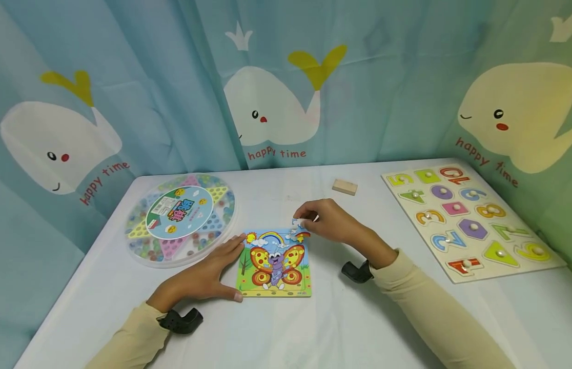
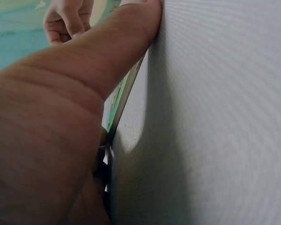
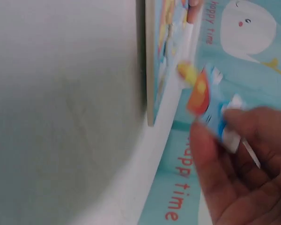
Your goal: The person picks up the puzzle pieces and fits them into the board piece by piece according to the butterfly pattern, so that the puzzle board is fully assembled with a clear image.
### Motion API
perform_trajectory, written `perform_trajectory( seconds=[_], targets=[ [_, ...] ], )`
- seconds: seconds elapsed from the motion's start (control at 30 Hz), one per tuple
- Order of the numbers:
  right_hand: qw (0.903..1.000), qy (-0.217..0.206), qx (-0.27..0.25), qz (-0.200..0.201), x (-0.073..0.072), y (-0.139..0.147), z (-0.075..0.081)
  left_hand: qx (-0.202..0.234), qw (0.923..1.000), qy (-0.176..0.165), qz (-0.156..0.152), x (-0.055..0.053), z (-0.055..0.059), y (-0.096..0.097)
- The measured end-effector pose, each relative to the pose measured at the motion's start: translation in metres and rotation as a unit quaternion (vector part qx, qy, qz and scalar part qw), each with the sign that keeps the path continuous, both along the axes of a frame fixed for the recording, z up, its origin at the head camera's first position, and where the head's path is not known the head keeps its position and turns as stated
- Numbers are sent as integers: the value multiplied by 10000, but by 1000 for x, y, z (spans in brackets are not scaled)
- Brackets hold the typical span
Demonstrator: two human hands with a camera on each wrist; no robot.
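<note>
A square butterfly jigsaw puzzle board (image 1: pixel 273 293) lies flat on the table, most of its picture filled in. My left hand (image 1: pixel 203 274) rests along its left side, thumb at the lower left corner and fingertips by the upper left one. Above the upper right corner, my right hand (image 1: pixel 329 220) pinches a jigsaw piece (image 3: pixel 210 105) between thumb and fingers. The piece is blue and white with an orange and yellow part, and is tilted in the right wrist view. In the left wrist view, my left thumb (image 2: pixel 107 51) lies along the board's edge.
A round Chinese checkers set (image 1: pixel 207 246) with coloured marbles is at the left, near the left hand. A small wooden block (image 1: pixel 345 187) lies behind the right hand. On the right is a number and shape peg board (image 1: pixel 433 215). A whale-print curtain (image 1: pixel 175 102) hangs behind.
</note>
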State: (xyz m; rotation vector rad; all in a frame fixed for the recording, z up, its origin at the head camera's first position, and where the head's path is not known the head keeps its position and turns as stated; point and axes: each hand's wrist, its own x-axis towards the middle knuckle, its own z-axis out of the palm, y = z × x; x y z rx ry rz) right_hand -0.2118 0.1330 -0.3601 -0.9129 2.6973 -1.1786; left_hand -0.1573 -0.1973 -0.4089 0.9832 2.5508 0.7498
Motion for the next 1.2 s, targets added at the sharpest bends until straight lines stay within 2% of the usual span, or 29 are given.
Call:
perform_trajectory(
  seconds=[0.13, 0.33, 0.63, 0.8, 0.9, 1.2],
  targets=[
    [10000, -4, -51, -55, 0, -5, -3, 1, 10000, -15, 9, -1, 0, 0],
    [9998, -81, -31, 165, 1, -10, -6, -46, 10000, -19, 64, -1, -2, 0],
    [9994, -323, 59, -80, 2, -14, -8, -23, 10000, 66, 11, -2, -4, -1],
    [9981, -618, 39, 70, 1, -15, -11, -8, 10000, 33, -5, -2, -3, -1],
    [9969, -765, 128, 92, 2, -16, -11, -2, 10000, 41, -19, -3, -3, 0],
    [9959, -628, 652, 75, 3, -20, -12, -33, 10000, 60, -21, -3, -3, 0]
  ],
)
